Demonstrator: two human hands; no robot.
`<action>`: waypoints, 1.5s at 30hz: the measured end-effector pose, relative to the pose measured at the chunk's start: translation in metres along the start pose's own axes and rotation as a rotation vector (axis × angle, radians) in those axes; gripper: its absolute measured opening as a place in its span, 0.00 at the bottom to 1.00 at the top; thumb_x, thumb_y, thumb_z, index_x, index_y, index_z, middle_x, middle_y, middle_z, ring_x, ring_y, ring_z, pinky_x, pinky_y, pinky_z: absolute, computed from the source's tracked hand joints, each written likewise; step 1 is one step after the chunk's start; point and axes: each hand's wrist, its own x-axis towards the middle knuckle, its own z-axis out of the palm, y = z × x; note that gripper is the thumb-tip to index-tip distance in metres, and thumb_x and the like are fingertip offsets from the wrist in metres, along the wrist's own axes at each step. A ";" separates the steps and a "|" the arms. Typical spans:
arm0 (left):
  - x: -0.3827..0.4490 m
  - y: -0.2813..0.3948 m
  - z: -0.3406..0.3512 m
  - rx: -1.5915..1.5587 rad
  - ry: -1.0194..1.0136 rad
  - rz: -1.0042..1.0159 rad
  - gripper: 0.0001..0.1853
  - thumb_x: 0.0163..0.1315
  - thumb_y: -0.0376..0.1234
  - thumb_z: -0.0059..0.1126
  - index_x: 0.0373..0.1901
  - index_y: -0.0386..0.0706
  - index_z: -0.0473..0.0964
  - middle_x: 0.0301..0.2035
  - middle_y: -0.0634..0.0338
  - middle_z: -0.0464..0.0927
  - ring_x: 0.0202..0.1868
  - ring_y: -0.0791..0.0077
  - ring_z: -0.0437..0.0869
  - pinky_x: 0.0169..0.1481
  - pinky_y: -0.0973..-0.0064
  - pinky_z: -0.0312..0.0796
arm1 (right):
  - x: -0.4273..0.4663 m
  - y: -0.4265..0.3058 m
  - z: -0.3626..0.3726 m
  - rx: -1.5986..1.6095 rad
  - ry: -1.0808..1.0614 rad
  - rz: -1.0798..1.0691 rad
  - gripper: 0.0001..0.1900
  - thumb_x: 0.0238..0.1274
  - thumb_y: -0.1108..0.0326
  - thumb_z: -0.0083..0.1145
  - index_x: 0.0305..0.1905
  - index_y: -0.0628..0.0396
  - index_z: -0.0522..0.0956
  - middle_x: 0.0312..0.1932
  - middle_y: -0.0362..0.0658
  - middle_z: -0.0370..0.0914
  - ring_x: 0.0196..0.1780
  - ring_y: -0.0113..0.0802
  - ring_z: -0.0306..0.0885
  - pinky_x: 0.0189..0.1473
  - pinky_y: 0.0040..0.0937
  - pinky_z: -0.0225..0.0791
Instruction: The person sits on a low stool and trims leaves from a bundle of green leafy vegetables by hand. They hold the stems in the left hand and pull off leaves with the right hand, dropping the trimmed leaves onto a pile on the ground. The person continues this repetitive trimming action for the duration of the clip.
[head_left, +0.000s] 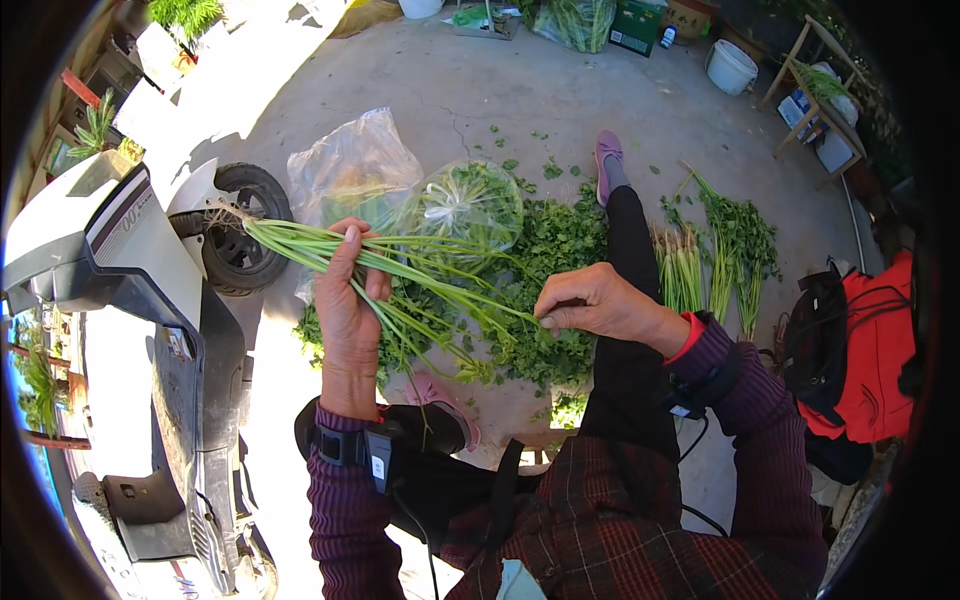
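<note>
My left hand (349, 307) grips a bunch of long green celery-like stalks (315, 247), with the thin brown roots at the left end. To the right the stalks fan out, with few leaves on them. At the far end of one stalk, my right hand (600, 304) has thumb and forefinger pinched together on its tip. Below the hands a heap of loose green leaves (559, 244) lies on the concrete floor. Beside the heap sits a tied clear plastic bag (472, 206) of greens, next to another, crumpled clear bag (356, 161).
Several rooted bunches of greens (720, 255) lie right of my outstretched leg (634, 247). A scooter (172, 315) stands close on the left. A red and black bag (855, 345) is at the right. Farther off are a white bucket (731, 67) and a wooden chair (821, 105).
</note>
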 end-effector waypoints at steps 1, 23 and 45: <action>0.000 -0.001 0.000 -0.006 -0.003 -0.006 0.08 0.62 0.33 0.53 0.39 0.38 0.70 0.25 0.60 0.75 0.11 0.82 0.64 0.15 0.84 0.57 | -0.001 0.001 0.000 0.096 -0.032 0.053 0.05 0.56 0.73 0.57 0.36 0.62 0.77 0.30 0.38 0.77 0.29 0.23 0.75 0.33 0.20 0.68; 0.001 -0.003 0.000 -0.018 -0.017 -0.032 0.08 0.63 0.33 0.52 0.38 0.39 0.71 0.27 0.58 0.75 0.11 0.82 0.64 0.15 0.84 0.57 | 0.003 -0.003 0.009 0.334 -0.167 0.239 0.08 0.56 0.74 0.48 0.37 0.63 0.77 0.20 0.34 0.70 0.21 0.18 0.64 0.26 0.18 0.61; 0.008 -0.012 -0.006 -0.154 0.005 0.001 0.06 0.63 0.31 0.52 0.37 0.37 0.70 0.23 0.61 0.71 0.14 0.81 0.64 0.17 0.83 0.57 | -0.005 0.031 0.036 0.157 0.253 0.143 0.08 0.53 0.73 0.60 0.38 0.62 0.77 0.27 0.37 0.74 0.31 0.19 0.70 0.33 0.20 0.65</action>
